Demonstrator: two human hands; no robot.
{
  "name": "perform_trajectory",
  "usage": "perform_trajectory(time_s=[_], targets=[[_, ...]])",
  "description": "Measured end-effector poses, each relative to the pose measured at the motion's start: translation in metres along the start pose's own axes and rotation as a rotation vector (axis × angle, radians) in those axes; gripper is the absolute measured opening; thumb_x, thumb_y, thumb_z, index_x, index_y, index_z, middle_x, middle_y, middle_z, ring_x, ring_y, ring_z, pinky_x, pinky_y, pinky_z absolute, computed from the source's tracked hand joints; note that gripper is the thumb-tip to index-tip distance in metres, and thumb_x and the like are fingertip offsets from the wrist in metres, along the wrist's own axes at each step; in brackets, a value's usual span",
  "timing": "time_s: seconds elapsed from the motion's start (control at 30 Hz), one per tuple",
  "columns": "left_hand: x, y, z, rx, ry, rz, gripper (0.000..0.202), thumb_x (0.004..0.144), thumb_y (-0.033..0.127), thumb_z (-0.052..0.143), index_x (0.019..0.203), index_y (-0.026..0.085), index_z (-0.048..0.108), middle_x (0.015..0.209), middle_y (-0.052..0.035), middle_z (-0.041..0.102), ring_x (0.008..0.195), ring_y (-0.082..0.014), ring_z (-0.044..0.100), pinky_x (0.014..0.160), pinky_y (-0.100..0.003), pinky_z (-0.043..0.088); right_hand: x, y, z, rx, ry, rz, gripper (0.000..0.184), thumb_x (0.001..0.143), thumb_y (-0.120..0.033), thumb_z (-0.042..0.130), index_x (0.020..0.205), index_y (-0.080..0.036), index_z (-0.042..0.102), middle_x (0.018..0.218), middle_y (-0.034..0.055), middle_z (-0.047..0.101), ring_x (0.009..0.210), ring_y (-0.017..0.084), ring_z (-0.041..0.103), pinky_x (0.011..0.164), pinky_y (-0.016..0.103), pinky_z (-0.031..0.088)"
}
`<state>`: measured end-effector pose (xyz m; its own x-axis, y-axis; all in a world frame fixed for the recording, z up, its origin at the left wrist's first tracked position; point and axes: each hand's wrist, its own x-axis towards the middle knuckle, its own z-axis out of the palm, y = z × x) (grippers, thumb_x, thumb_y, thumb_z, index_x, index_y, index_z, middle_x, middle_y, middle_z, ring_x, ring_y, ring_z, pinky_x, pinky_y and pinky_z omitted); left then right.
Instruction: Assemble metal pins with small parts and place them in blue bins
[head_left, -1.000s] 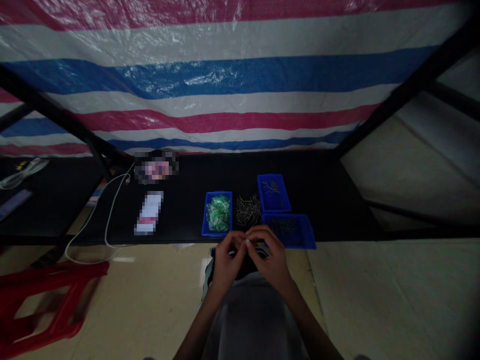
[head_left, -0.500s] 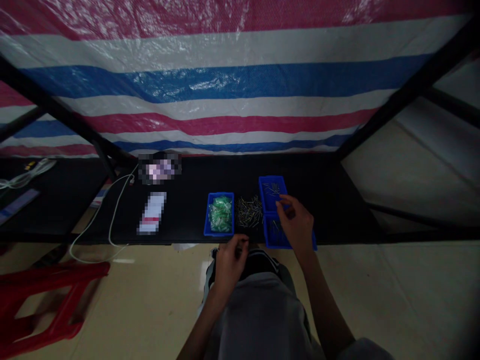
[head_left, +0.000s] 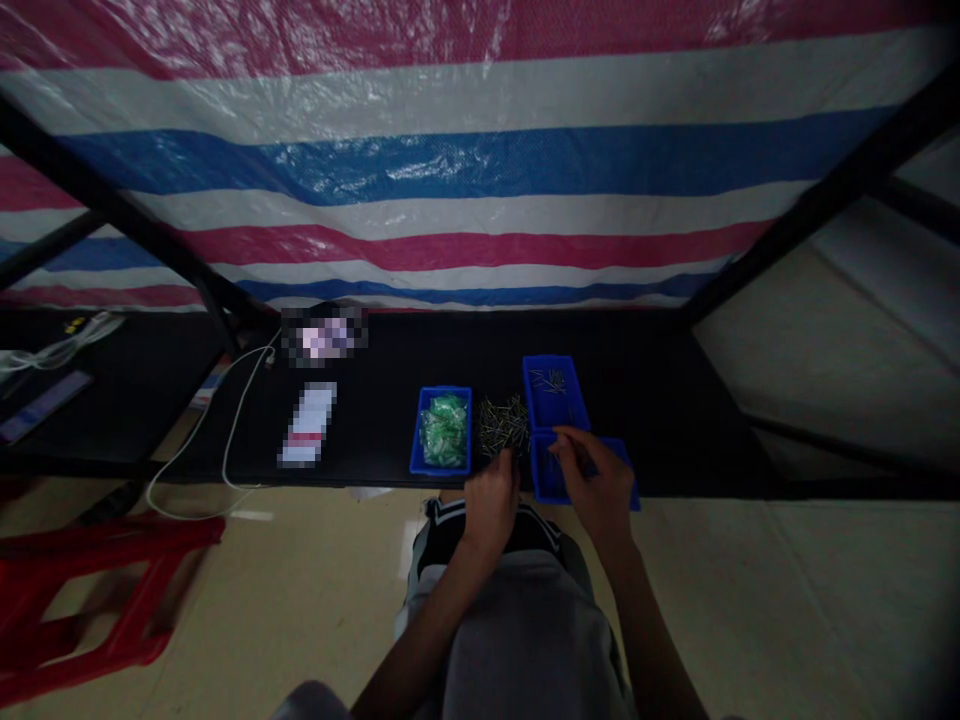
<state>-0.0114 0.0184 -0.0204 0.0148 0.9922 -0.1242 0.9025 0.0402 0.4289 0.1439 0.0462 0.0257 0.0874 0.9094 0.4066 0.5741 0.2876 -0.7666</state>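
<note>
My left hand (head_left: 491, 497) reaches to the near edge of a loose pile of thin metal pins (head_left: 502, 424) on the black table (head_left: 660, 400), fingers curled together at the pins. My right hand (head_left: 596, 480) hovers over the near blue tray (head_left: 544, 478), fingers pinched; what they hold is too small to make out. A second blue tray (head_left: 555, 392) with a few pins sits just behind. Left of the pile, a blue tray (head_left: 442, 431) holds green plastic parts.
A white cable (head_left: 232, 425) hangs off the table's left end beside two blurred items (head_left: 307, 425). A red plastic stool (head_left: 90, 590) stands on the floor at the left. A striped tarpaulin (head_left: 480, 160) hangs behind the table. Black frame bars run along both sides.
The hands, joined at the table edge a second ago, parted. The right went out to the far tray and came back over the near one. The left moved forward to the pin pile.
</note>
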Motion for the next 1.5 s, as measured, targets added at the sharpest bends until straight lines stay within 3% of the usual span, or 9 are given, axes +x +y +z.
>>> perform_trajectory(time_s=[0.17,0.23,0.4,0.53,0.63,0.8,1.03,1.27,1.5], targets=[[-0.005,0.003,-0.001,-0.002,0.015,-0.039,0.015,0.106,0.018,0.048,0.111,0.017,0.062,0.086,-0.0109,0.077,0.07,-0.0257,0.075,0.053,-0.027,0.036,-0.004,0.001,0.0,0.024,-0.027,-0.01,0.017,0.104,-0.033,0.061,0.109,-0.023,0.075,0.085,0.0023,0.079,0.074,0.018,0.074,0.071,0.031,0.058],[-0.013,0.002,-0.004,-0.088,0.076,-0.03,0.012,0.105,0.017,0.049,0.107,0.019,0.06,0.085,-0.0095,0.076,0.071,-0.0244,0.075,0.055,-0.027,0.038,-0.009,-0.001,0.001,0.046,-0.03,-0.007,0.016,0.104,-0.031,0.061,0.11,-0.024,0.074,0.087,0.0022,0.078,0.075,0.018,0.073,0.072,0.031,0.058],[-0.036,-0.003,-0.017,-0.591,0.278,-0.001,0.007,0.104,0.023,0.051,0.105,0.022,0.057,0.084,-0.0039,0.073,0.069,-0.0185,0.07,0.062,-0.026,0.044,-0.023,-0.011,0.001,0.098,-0.015,0.001,0.014,0.104,-0.027,0.061,0.11,-0.025,0.074,0.088,0.0021,0.077,0.077,0.018,0.072,0.073,0.031,0.058],[-0.045,-0.005,-0.028,-0.94,0.276,-0.091,0.018,0.105,0.04,0.053,0.104,0.022,0.056,0.071,0.0028,0.062,0.059,-0.0138,0.059,0.057,-0.023,0.042,-0.03,-0.025,0.007,0.199,-0.142,-0.003,0.016,0.103,-0.025,0.062,0.113,-0.026,0.074,0.092,0.0025,0.075,0.078,0.017,0.071,0.071,0.029,0.057],[-0.047,-0.006,-0.031,-1.07,0.256,-0.064,0.025,0.105,0.046,0.055,0.101,0.021,0.056,0.075,0.0017,0.062,0.062,-0.0132,0.058,0.059,-0.023,0.044,-0.035,-0.036,0.017,0.263,-0.234,-0.029,0.014,0.101,-0.025,0.065,0.109,-0.026,0.076,0.094,0.0024,0.074,0.079,0.015,0.07,0.069,0.027,0.057],[-0.047,-0.009,-0.032,-1.077,0.272,-0.013,0.023,0.104,0.044,0.057,0.101,0.021,0.057,0.08,-0.0001,0.063,0.072,-0.0145,0.061,0.067,-0.024,0.048,-0.04,-0.047,0.029,0.281,-0.175,-0.011,0.01,0.098,-0.025,0.068,0.103,-0.026,0.077,0.091,0.003,0.071,0.075,0.016,0.068,0.065,0.027,0.058],[-0.045,-0.015,-0.03,-1.051,0.229,-0.026,0.023,0.1,0.044,0.062,0.104,0.021,0.061,0.085,-0.0019,0.067,0.075,-0.0161,0.063,0.069,-0.025,0.049,-0.041,-0.048,0.027,0.262,-0.147,-0.064,0.009,0.096,-0.024,0.07,0.101,-0.025,0.077,0.096,0.004,0.071,0.073,0.015,0.067,0.065,0.027,0.058],[-0.04,-0.019,-0.03,-1.022,0.254,-0.045,0.016,0.098,0.036,0.064,0.101,0.021,0.064,0.079,-0.0008,0.067,0.069,-0.0154,0.062,0.066,-0.024,0.049,-0.038,-0.046,0.03,0.266,-0.171,-0.08,0.011,0.095,-0.019,0.069,0.103,-0.025,0.075,0.096,0.003,0.067,0.073,0.014,0.064,0.064,0.026,0.055],[-0.035,-0.02,-0.034,-0.974,0.191,-0.023,0.014,0.098,0.031,0.062,0.1,0.019,0.069,0.078,-0.0016,0.071,0.069,-0.0151,0.064,0.065,-0.023,0.049,-0.033,-0.039,0.03,0.299,-0.173,-0.101,0.008,0.095,-0.016,0.07,0.097,-0.024,0.071,0.095,0.0019,0.064,0.071,0.012,0.06,0.064,0.026,0.053]])
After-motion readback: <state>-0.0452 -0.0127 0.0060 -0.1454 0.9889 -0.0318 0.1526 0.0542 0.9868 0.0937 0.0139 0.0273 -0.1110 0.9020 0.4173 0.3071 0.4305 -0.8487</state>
